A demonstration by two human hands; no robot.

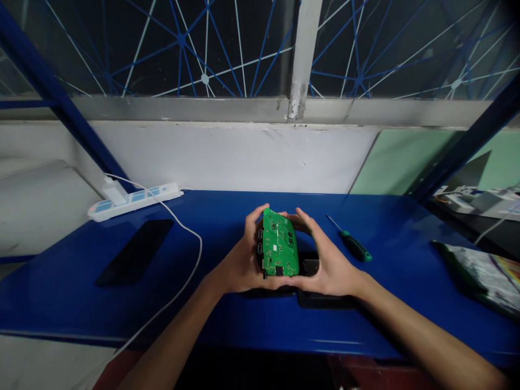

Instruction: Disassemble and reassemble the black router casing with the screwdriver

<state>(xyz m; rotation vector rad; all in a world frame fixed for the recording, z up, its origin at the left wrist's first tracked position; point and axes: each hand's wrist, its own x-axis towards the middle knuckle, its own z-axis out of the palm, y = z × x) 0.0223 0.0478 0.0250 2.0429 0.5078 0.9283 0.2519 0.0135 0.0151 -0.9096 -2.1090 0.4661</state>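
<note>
Your left hand (244, 260) and right hand (327, 260) hold the green circuit board (280, 246) between them, above the blue surface (260, 325). Board's tilted, component side in view, ports along its left edge. Left hand wraps that edge; right hand curves wide around the other side, thumb at the bottom edge. Black casing parts (325, 300) sit below, mostly hidden by your hands; can't make out their shape. Far-side fingers partly hidden; bag (483, 276) cut off at right.
</note>
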